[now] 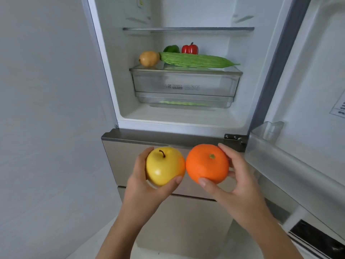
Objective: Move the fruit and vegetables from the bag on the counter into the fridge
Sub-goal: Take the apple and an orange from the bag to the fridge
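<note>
The left hand cups a yellow apple; the right hand pinches an orange, both held before the open fridge. On the glass shelf already lie a pear, bitter gourd and two peppers, probably at its back edge. Placing is under way; next comes reaching in toward the shelf's free front edge.
</note>
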A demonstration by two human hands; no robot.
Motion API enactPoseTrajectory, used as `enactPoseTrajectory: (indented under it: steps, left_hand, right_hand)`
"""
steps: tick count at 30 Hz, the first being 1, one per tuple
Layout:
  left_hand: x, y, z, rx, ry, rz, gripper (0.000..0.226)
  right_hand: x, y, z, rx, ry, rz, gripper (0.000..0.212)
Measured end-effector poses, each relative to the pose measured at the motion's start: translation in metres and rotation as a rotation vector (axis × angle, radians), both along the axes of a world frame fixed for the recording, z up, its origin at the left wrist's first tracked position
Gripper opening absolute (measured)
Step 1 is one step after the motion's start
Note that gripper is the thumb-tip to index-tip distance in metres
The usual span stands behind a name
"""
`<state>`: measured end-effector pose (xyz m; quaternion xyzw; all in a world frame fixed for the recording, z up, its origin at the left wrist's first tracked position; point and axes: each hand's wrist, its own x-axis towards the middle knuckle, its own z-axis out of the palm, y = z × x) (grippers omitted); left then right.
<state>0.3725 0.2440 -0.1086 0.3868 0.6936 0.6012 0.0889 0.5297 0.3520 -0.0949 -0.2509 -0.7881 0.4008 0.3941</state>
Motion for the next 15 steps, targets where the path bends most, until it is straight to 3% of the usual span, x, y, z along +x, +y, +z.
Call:
enactPoseTrajectory:
  steps: [5, 15]
  left_hand:
    - [-0.048, 0.026, 0.013, 0.055, 0.04, 0.044, 0.074]
    - [-0.173, 0.111, 0.089, 0.236, 0.186, -0.071, 0.073]
  right_hand:
    - [-0.054, 0.032, 0.004, 0.033, 0.052, 0.051, 0.071]
    - [-0.168, 0.103, 0.066, 0.085, 0.206, -0.075, 0.068]
